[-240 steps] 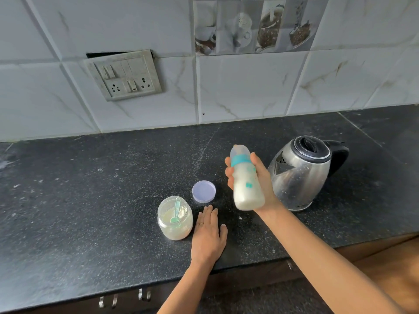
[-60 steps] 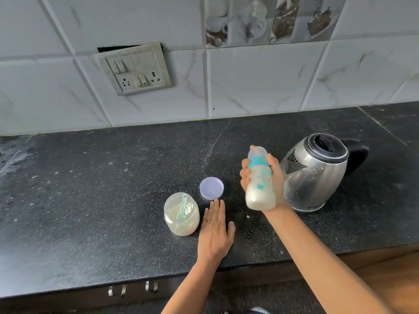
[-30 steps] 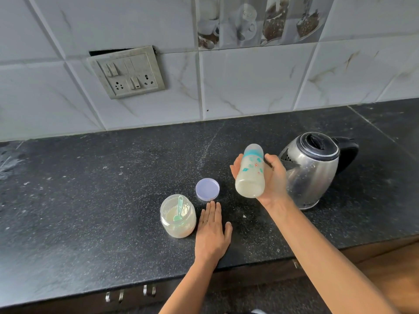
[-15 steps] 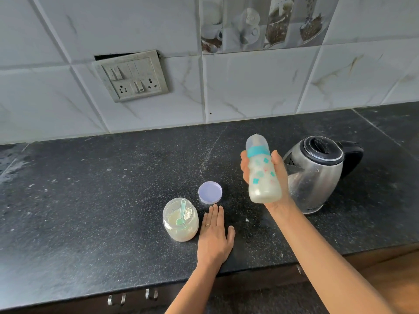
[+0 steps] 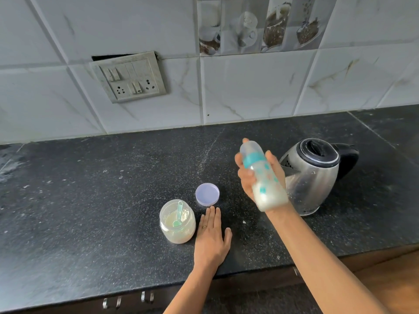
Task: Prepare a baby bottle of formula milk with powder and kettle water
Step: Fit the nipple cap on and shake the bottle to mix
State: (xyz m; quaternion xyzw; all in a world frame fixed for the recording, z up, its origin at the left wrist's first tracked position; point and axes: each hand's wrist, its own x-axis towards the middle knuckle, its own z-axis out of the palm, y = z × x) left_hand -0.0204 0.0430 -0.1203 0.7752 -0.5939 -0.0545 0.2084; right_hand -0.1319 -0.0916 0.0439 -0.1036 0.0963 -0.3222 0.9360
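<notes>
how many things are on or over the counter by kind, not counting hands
bottle: 1
kettle: 1
jar: 1
scoop: 1
lid: 1
total: 5

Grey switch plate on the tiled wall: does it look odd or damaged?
Yes. The grey switch plate sits tilted, and a dark gap shows above its top edge, where the white wall tile seems cut away.
</notes>
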